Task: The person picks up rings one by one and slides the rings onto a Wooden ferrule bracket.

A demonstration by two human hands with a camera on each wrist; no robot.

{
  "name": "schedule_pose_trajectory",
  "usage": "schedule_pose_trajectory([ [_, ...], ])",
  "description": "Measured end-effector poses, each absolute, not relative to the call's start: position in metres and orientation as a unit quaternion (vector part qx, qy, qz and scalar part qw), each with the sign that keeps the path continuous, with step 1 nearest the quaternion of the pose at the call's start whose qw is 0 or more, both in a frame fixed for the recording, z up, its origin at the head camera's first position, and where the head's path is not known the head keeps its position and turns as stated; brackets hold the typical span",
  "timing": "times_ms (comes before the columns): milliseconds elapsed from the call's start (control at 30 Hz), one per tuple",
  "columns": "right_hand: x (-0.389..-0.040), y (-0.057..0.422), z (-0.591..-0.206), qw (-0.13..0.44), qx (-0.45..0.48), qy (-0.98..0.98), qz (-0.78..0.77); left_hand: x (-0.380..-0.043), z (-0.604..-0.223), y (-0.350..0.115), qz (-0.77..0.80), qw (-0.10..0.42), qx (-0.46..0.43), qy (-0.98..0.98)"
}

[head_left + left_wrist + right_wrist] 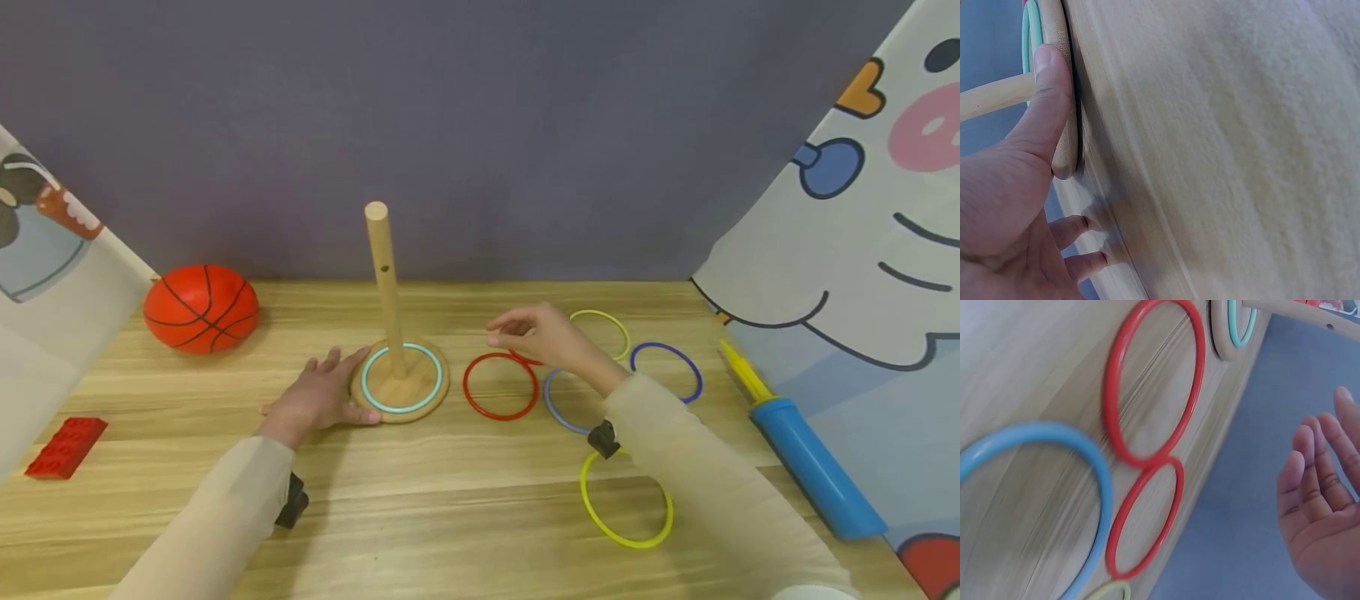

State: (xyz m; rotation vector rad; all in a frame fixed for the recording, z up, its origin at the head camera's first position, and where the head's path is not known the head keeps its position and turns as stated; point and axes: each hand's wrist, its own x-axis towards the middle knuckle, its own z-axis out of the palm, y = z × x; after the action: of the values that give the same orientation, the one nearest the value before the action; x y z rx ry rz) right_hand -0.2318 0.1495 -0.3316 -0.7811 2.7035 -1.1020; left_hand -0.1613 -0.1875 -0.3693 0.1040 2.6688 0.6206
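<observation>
A wooden peg (pixel 386 287) rises from a round wooden base (pixel 382 379), and a turquoise ring (pixel 401 410) lies flat around its foot. My left hand (pixel 318 396) is at the base's left side, fingers spread. In the left wrist view, its thumb (pixel 1054 94) presses the base's rim while two fingers touch the table. Above the table, my right hand (pixel 543 333) has loosely bent fingers and holds nothing. Below and left of it lies a red ring (pixel 466 392). A smaller red ring (pixel 1113 540) touches that one in the right wrist view; the hand largely hides it in the head view.
Around the right forearm lie a light blue ring (pixel 548 400), a dark blue ring (pixel 700 379), a small yellow ring (pixel 600 314) and a larger yellow ring (pixel 630 544). A blue hand pump (pixel 817 467) is far right. A red ball (pixel 201 308) and red block (pixel 66 448) sit left.
</observation>
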Motion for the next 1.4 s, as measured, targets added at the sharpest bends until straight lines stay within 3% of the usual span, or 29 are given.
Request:
schedule_pose_trajectory([
  [667,-0.183,0.247,-0.336,0.006,-0.215,0.905,-0.367,-0.162,-0.370,-0.188,0.219,0.200,0.039,0.954],
  [1200,-0.147,0.289,-0.367,0.011,-0.195,0.900,-0.390,-0.161,-0.373,-0.189,0.216,0.199,0.040,0.955],
  [1400,-0.138,0.297,-0.378,0.041,-0.176,0.902,-0.393,-0.161,-0.373,-0.188,0.216,0.196,0.048,0.955],
])
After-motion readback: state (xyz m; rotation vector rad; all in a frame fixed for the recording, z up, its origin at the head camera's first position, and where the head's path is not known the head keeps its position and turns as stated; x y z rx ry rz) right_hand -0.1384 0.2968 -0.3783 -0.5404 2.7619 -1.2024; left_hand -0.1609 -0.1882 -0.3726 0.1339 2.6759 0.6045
